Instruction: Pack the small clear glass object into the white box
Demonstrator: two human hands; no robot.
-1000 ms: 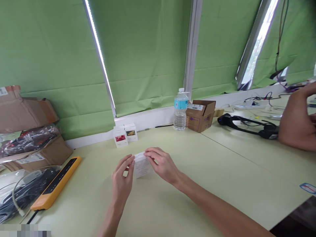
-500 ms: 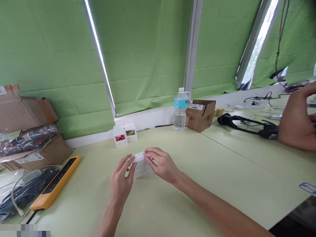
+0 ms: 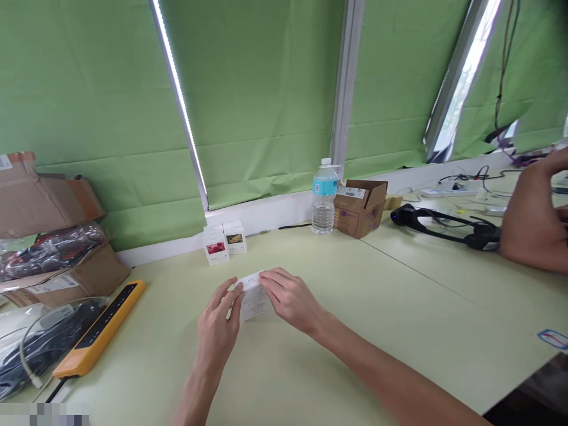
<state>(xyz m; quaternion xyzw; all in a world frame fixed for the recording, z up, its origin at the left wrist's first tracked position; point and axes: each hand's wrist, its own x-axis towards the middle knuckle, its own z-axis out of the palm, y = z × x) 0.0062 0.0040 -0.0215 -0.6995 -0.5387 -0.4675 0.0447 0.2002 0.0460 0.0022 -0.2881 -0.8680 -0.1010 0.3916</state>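
Note:
Between my two hands a small white carton [image 3: 254, 302] stands upright on the pale green table [image 3: 302, 373], printed with faint text on its near side and top. My left hand [image 3: 218, 322] has its fingertips closed on the carton's left upper edge. At the right upper corner, the fingers and thumb of my right hand [image 3: 290, 300] are pinched together on the carton. The carton's far side is hidden. Behind it stand similar white cartons, one with a red picture [image 3: 216, 249] and one with a yellow picture [image 3: 235, 238].
A water bottle [image 3: 323, 201] and an open cardboard box [image 3: 360, 208] stand by the wall. To the left lie a yellow power strip [image 3: 102, 328] and stacked cardboard boxes [image 3: 48, 201]. Black smart glasses [image 3: 444, 228] rest beside another person's arm [image 3: 532, 219] at the right.
My right hand's fingers have drawn closer together at the carton's corner, and my left fingers have shifted slightly along its edge. The carton stays in about the same place.

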